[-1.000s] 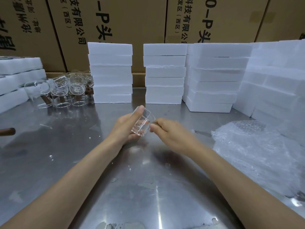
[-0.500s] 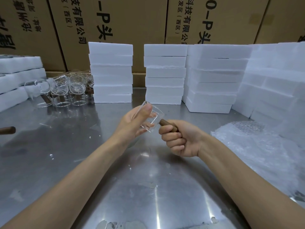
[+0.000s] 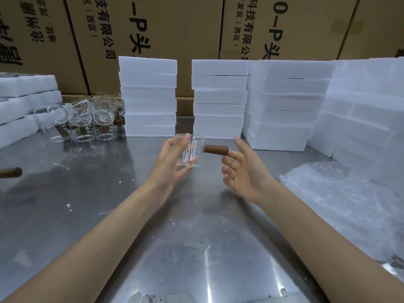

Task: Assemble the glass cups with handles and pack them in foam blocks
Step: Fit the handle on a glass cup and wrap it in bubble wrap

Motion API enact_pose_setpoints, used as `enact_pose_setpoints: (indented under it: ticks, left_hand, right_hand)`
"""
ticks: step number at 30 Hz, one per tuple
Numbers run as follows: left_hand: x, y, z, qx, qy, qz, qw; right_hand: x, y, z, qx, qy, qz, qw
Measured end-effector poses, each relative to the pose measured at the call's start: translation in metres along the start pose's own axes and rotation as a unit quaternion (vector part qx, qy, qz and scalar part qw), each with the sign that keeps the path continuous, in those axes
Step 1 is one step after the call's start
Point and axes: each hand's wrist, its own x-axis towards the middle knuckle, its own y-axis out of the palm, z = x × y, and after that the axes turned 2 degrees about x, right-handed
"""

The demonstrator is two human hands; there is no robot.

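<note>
Head view is showing a small clear ribbed glass cup (image 3: 189,150) being held above the brushed steel table (image 3: 91,193), just in front of two stacks of white foam blocks (image 3: 148,98). The left hand (image 3: 172,162) is gripping the cup from its left side, thumb lying across the near wall up by the rim and fingers curling under and behind the glass. A short brown wooden handle (image 3: 216,149) is sticking out sideways from the cup's right wall, pointing toward the right hand (image 3: 244,171). That right hand is spreading wide with its palm turned to the cup and is gripping nothing; one of its fingertips (image 3: 232,153) is sitting at the handle's free end, though whether it is actually touching is hard to tell. Farther left on the table, a cluster of clear glass cups with brown handles (image 3: 87,119) is standing beside the left foam stack. A loose brown wooden handle (image 3: 12,172) is lying at the left edge of the picture. Crumpled clear bubble wrap (image 3: 341,193) is lying on the table to the right, and brown printed cardboard cartons (image 3: 179,29) are lining the wall behind.
</note>
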Motion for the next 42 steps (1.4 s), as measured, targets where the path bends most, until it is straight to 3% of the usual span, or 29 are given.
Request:
enact_pose_setpoints:
  ticks: [4,7,9,11,13,15,20,26,30,36,42]
  left_hand:
    - [-0.001,0.005,0.004,0.013,0.006,0.021,1.000]
    - [-0.001,0.007,0.005,0.031,0.022,0.056,0.998]
    - [0.000,0.005,0.007,0.099,0.053,0.072,0.991]
    - [-0.002,0.000,0.008,0.210,0.105,0.070,0.969]
    - [-0.005,-0.004,0.008,0.343,0.172,0.068,0.921]
    - [-0.005,-0.007,0.010,0.399,0.207,0.069,0.891]
    - [-0.001,-0.011,0.010,0.417,0.261,0.019,0.871]
    - [-0.004,-0.009,0.005,0.459,0.332,-0.039,0.823]
    - [-0.006,-0.008,0.005,0.482,0.350,-0.063,0.801]
    - [-0.008,-0.005,0.005,0.512,0.384,-0.052,0.767]
    - [-0.005,-0.006,0.007,0.480,0.373,-0.028,0.794]
  right_hand:
    - [0.000,0.008,-0.006,-0.120,-0.080,0.016,0.989]
    - [-0.001,0.006,-0.006,-0.123,-0.122,-0.001,0.985]
    - [-0.001,0.004,-0.004,-0.116,-0.136,-0.010,0.984]
    - [-0.001,0.003,-0.002,-0.108,-0.135,-0.016,0.985]
    - [0.000,0.002,-0.001,-0.102,-0.128,-0.026,0.986]
    - [0.001,0.003,0.000,-0.097,-0.121,-0.032,0.987]
    - [0.002,0.002,0.001,-0.080,-0.095,-0.021,0.992]
    - [0.001,0.002,0.000,-0.079,-0.069,0.011,0.994]
    - [-0.005,0.007,-0.006,-0.136,-0.064,0.048,0.988]
    - [-0.009,0.015,-0.014,-0.267,-0.154,0.036,0.951]
    - [-0.003,0.009,-0.013,-0.191,-0.124,0.039,0.973]
